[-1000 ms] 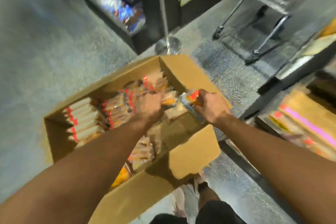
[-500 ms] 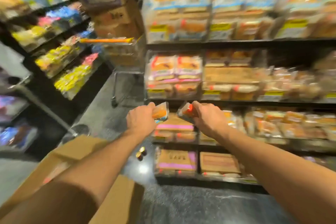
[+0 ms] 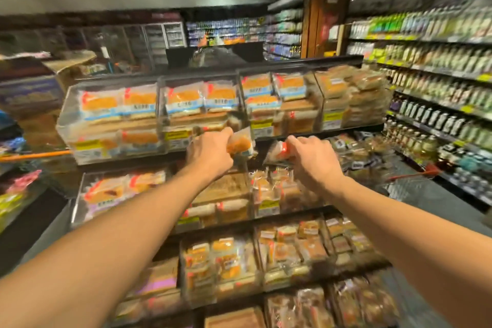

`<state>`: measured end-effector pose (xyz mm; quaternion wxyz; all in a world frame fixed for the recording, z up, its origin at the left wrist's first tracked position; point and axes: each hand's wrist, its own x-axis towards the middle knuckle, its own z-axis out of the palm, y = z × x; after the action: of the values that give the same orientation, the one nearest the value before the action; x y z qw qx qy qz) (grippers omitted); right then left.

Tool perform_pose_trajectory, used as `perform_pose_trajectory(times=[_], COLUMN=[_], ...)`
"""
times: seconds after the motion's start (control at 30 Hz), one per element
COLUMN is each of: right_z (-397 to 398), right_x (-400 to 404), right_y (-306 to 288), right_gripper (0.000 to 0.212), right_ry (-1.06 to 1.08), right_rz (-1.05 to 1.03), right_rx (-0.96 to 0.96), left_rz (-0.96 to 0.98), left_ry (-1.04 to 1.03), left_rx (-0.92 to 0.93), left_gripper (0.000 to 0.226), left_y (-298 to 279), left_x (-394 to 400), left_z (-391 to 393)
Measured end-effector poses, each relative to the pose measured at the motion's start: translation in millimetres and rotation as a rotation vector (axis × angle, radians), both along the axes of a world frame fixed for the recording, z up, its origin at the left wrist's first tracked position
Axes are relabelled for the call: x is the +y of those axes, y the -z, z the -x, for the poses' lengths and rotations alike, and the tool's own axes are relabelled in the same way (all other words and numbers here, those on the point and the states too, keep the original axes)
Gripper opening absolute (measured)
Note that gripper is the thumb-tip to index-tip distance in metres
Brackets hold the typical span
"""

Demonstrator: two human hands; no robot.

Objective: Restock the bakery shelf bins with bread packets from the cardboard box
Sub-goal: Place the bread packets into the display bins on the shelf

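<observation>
In front of the tiered black bakery shelf [image 3: 306, 133], both bare arms reach forward at the height of the second row. The left hand [image 3: 210, 153] has its fingers curled round a small clear plastic packet of orange-brown bread [image 3: 239, 142], held up just before the lower edge of the clear acrylic top-row bins [image 3: 159, 114], which are stacked with blue-banded orange bread packets [image 3: 183, 100]. The right hand [image 3: 312, 158] pinches a second clear packet with a red mark [image 3: 278, 150] at its fingertips, just beside the first and above the second-row bins [image 3: 165, 194]. Those bins hold brown loaves and small wrapped packets directly beneath both hands; lower rows of wrapped bread [image 3: 226, 261] fill the shelf below the forearms. Yellow price labels [image 3: 262, 124] front the top bins. To the right runs a long wall shelf of bottles [image 3: 439, 66]; a wooden pillar [image 3: 330, 5] rises behind the bakery shelf. At the left edge sits a blurred stack of cardboard cartons [image 3: 34, 98].
</observation>
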<state>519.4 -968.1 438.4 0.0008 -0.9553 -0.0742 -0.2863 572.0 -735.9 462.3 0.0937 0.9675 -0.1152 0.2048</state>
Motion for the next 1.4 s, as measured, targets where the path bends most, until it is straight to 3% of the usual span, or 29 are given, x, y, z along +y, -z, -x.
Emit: perform_pose_trajectory(times=[0.13,0.27,0.53,0.83,1.1,1.17,1.27,1.33,1.4], right_z=[-51.3,-120.9,-239.0,-338.4,-408.5,-414.6,-407.3,-399.6,-393.1], right_x=[-35.8,-62.2,-100.8,-130.2,-146.6,-147.6,-141.1,-134.3,-128.2], right_y=[-25.5,-49.5,-84.5,-83.3,-58.1,-52.4,-50.5,-48.3,-45.4], right_gripper=[0.040,0.029,0.039,0.040,0.086,0.083,0.063,0.052,0.045], right_ry=[0.017,-0.004,0.091,-0.006,-0.112,-0.109,-0.038,-0.002,0.000], right_rz=[0.000,0.068,0.106,0.122,0.124,0.192,0.238,0.192,0.098], right_rx=[-0.104,-0.210,-0.184,-0.072,0.140,0.093,-0.026,-0.025,0.016], left_rz=[0.030,0.035,-0.024,-0.109,-0.247,-0.246,-0.181,-0.144,-0.112], left_ry=[0.034,0.065,0.096,0.035,0.030,0.054,0.075,0.074,0.057], left_rx=[-0.108,-0.203,-0.289,-0.281,-0.174,-0.211,-0.337,-0.339,-0.179], left_gripper=[0.032,0.030,0.030,0.029,0.038,0.049,0.059,0.040,0.023], left_y=[-32.8,-54.5,-80.5,-72.4,-50.7,-42.2,-26.8,-20.7,-21.4], left_x=[-42.4,-72.8,-115.0,-148.0,-169.0,-167.0,-159.9,-155.7,-151.9], left_z=[-49.2,-117.1,-244.0,-328.3,-373.6,-375.8,-371.5,-366.4,-362.4])
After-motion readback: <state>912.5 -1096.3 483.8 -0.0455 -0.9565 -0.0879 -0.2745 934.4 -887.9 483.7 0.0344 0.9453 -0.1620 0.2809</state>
